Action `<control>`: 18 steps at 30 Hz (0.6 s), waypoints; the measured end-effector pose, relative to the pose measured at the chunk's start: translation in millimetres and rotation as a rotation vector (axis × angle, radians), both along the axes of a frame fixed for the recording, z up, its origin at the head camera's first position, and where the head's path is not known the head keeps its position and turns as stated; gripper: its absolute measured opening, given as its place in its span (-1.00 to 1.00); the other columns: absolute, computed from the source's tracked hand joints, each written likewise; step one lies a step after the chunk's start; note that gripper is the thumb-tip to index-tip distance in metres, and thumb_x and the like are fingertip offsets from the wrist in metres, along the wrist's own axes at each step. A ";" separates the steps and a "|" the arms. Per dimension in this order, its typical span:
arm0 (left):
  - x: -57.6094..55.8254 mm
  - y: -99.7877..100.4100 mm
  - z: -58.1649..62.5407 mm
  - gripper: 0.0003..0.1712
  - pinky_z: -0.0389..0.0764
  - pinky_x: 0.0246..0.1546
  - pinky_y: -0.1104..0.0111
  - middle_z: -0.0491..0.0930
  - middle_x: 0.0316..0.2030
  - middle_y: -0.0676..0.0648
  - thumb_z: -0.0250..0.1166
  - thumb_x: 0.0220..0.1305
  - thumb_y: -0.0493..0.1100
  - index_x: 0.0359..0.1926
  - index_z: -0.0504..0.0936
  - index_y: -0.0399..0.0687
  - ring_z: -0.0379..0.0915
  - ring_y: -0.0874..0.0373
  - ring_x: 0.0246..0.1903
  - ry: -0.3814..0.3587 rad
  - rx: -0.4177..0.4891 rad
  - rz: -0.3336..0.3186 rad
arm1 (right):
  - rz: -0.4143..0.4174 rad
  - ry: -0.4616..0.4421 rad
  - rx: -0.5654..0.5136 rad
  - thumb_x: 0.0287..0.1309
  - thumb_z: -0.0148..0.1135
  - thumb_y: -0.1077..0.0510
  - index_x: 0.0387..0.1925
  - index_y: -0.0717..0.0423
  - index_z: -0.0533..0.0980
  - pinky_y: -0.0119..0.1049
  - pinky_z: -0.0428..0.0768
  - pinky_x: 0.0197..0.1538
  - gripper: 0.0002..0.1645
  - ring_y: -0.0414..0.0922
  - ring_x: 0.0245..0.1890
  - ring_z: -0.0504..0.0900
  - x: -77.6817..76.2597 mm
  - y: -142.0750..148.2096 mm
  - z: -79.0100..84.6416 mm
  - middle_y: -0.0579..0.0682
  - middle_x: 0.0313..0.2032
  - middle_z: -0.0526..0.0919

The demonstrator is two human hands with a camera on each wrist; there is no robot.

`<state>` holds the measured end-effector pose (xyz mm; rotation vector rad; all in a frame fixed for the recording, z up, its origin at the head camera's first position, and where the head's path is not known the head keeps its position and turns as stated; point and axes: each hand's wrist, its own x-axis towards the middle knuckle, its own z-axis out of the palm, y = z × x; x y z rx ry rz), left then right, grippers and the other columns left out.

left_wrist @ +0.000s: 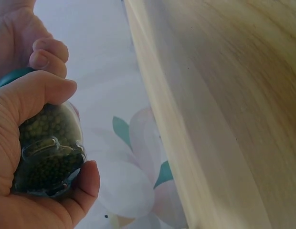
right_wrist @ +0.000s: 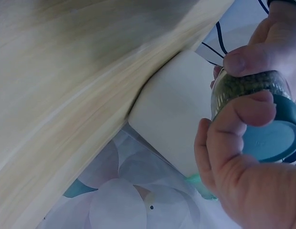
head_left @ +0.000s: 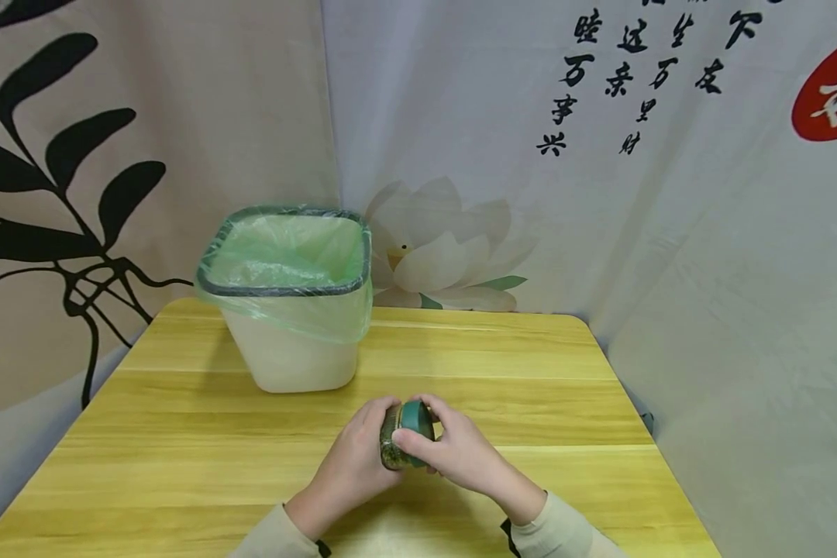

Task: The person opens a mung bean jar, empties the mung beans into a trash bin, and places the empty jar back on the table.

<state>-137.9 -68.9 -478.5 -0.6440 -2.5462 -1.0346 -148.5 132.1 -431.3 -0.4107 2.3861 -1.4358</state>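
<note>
Above the table I hold a small clear jar [head_left: 389, 451] with a teal lid [head_left: 413, 418], tilted on its side. My left hand [head_left: 354, 461] grips the jar's body. Thumb and fingers of my right hand [head_left: 463, 453] are curled around the lid end. Through the wall of the jar [left_wrist: 50, 121] in the left wrist view, small round green beans show. The flat top of the lid [right_wrist: 272, 140] faces my right palm in the right wrist view, and the lid sits on the jar. Part of the jar is hidden behind my fingers.
A white bin [head_left: 300, 356] lined with a thin green plastic bag [head_left: 286, 248] stands at the table's back left, beyond my hands. The wooden table [head_left: 530, 387] reaches back to a printed curtain [head_left: 460, 93]; another pale curtain hangs at the right.
</note>
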 end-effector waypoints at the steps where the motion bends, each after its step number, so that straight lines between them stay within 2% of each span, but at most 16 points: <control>1: -0.2 -0.2 -0.5 0.03 0.77 0.12 0.07 0.64 0.12 -0.14 0.72 -0.32 -0.32 0.30 0.48 -0.27 0.63 -0.02 0.09 0.007 0.003 0.002 | 0.003 -0.005 -0.004 0.38 0.32 -0.33 0.46 -0.13 0.41 -0.20 0.69 -0.45 -0.24 -0.05 -0.54 0.68 -0.3 0.4 0.2 0.12 -0.15 0.72; 6: -2.0 -0.6 -3.3 0.05 0.77 0.13 0.08 0.65 0.07 -0.16 0.76 -0.35 -0.29 0.28 0.48 -0.27 0.65 -0.04 0.05 0.084 -0.017 0.030 | 0.018 -0.055 -0.040 0.46 0.20 -0.39 0.63 -0.04 0.22 -0.16 0.72 -0.44 -0.06 -0.09 -0.51 0.72 -2.1 3.1 2.9 0.26 0.16 0.64; 9: -2.5 -0.4 -3.8 0.00 0.78 0.10 0.11 0.66 0.04 -0.15 0.77 -0.29 -0.27 0.25 0.50 -0.27 0.66 -0.02 0.02 0.145 -0.048 0.043 | 0.025 -0.103 -0.067 0.47 0.17 -0.42 0.65 -0.02 0.19 -0.19 0.73 -0.45 -0.03 -0.08 -0.50 0.74 -2.3 4.7 4.5 0.25 0.14 0.64; 13: -2.3 0.6 -3.0 -0.07 0.79 0.06 0.13 0.66 0.01 -0.14 0.76 -0.23 -0.28 0.22 0.50 -0.23 0.65 -0.01 -0.01 0.201 -0.074 0.046 | 0.023 -0.147 -0.096 0.44 0.22 -0.40 0.63 -0.03 0.23 -0.25 0.72 -0.46 -0.04 -0.08 -0.50 0.75 -1.6 4.9 5.8 0.22 0.08 0.63; 18: -0.1 1.6 -1.9 -0.09 0.78 0.09 0.11 0.65 0.03 -0.15 0.75 -0.19 -0.29 0.22 0.50 -0.23 0.65 -0.04 0.03 0.200 -0.067 0.036 | 0.011 -0.158 -0.107 0.40 0.32 -0.34 0.54 -0.08 0.34 -0.24 0.71 -0.45 -0.14 -0.06 -0.50 0.72 0.1 3.5 7.5 0.22 0.04 0.60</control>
